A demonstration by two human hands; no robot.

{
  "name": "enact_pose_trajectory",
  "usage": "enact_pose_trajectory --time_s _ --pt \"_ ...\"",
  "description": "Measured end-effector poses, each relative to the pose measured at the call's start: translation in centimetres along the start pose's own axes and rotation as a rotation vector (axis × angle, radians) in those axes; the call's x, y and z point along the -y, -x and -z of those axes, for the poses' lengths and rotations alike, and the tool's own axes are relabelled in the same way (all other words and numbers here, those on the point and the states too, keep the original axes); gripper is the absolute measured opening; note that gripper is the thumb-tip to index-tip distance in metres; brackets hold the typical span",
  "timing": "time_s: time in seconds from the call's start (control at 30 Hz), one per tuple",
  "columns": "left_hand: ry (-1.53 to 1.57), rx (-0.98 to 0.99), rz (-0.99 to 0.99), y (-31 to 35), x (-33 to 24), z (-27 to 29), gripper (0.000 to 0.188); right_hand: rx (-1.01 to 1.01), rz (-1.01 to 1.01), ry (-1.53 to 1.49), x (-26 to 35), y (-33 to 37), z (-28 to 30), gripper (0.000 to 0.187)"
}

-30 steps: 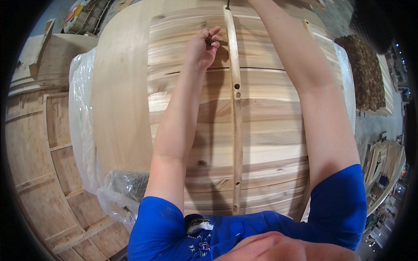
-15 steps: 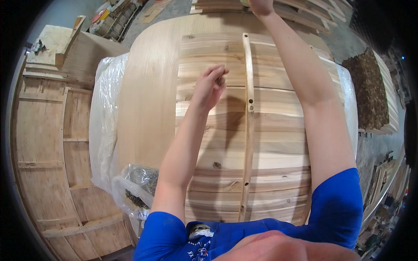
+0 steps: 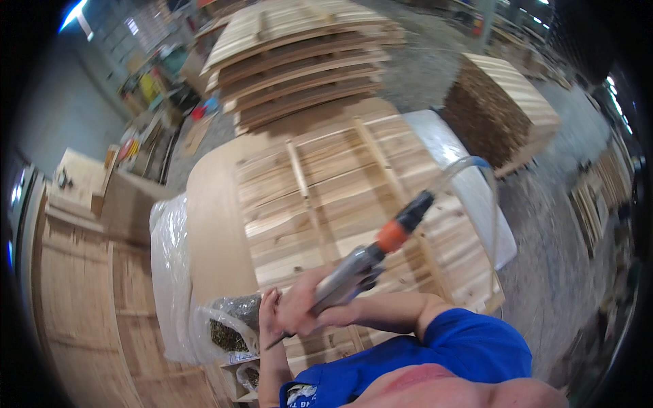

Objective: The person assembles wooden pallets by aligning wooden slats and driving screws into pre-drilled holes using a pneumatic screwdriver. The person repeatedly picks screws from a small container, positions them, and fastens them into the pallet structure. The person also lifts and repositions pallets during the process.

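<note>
My right hand (image 3: 305,302) is wrapped round a pneumatic screwdriver (image 3: 354,272), a metal tool with an orange band and a black end. A hose (image 3: 494,204) runs from that end, and the thin bit slants down to the lower left. Close beside it, my left hand (image 3: 270,316) is raised with curled fingers, partly hidden by the right hand. What it holds, if anything, is hidden. Beneath both lies a slatted wooden panel (image 3: 279,238) with battens across it. A clear plastic bag (image 3: 235,326) of small dark pieces, probably screws, sits next to my left hand.
Stacked slatted panels (image 3: 299,75) stand beyond the work table (image 3: 211,204). Plastic-wrapped padding (image 3: 170,272) hangs at the left side. A wooden frame (image 3: 75,292) stands further left, and a block-like wood stack (image 3: 503,115) at the far right.
My right hand has come back from the far edge and now shows the screwdriver. My left hand has drawn back toward the bag and my body. The view has tilted up and turned.
</note>
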State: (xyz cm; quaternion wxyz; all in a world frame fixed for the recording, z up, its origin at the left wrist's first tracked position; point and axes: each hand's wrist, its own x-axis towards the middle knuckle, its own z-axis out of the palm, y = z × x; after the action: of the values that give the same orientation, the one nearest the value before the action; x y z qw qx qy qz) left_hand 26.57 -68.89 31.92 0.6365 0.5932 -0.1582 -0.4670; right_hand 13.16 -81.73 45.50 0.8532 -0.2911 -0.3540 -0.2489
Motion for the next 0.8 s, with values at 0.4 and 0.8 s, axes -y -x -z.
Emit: enact_pose_trajectory --time_s 0.4,0.8 --pt "0.532 0.058 -0.047 14.4 4.0 -3.0 0.018 0.201 0.186 0.379 6.7 3.5 -15.0 0.028" --pt "0.901 0.310 -0.232 22.0 -2.3 -8.6 0.010 0.184 0.227 0.611 7.1 7.1 -18.0 0.034"
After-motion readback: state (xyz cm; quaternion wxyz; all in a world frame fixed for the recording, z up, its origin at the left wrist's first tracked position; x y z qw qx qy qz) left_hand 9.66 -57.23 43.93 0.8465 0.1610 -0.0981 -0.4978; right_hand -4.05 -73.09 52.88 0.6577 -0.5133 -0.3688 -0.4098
